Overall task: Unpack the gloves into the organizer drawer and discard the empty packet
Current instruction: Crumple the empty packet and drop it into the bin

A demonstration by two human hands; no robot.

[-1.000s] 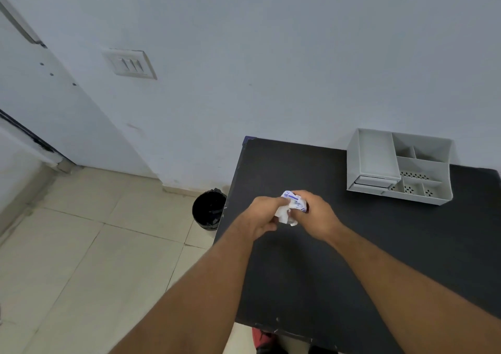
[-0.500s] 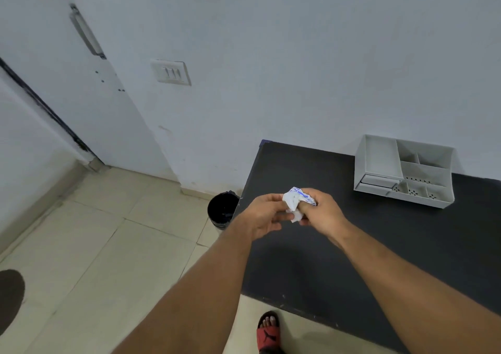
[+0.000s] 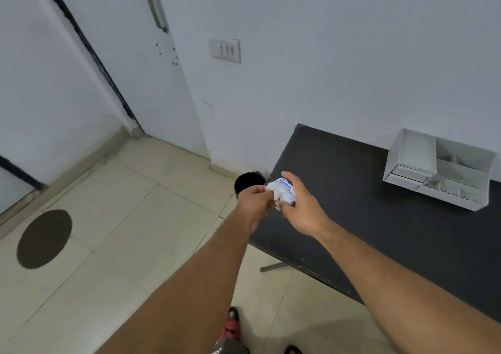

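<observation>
A crumpled white packet (image 3: 282, 192) with blue print is pinched between my left hand (image 3: 253, 201) and my right hand (image 3: 301, 207), over the left edge of the black table (image 3: 379, 218). Just beyond my left hand, a black bin (image 3: 248, 181) stands on the floor beside the table, partly hidden by the hand. The white organizer (image 3: 439, 169) with several compartments and a shut drawer at its lower left sits at the table's far right, against the wall. No gloves are visible.
A white door (image 3: 151, 68) with a metal handle is at the left, a switch plate (image 3: 225, 50) on the wall. A dark round mat (image 3: 44, 238) lies on the tiled floor. My foot in a red sandal (image 3: 230, 326) is below.
The view has swung left and back from the table. Both hands, still holding the crumpled packet, have shifted left toward the table's edge and the bin.
</observation>
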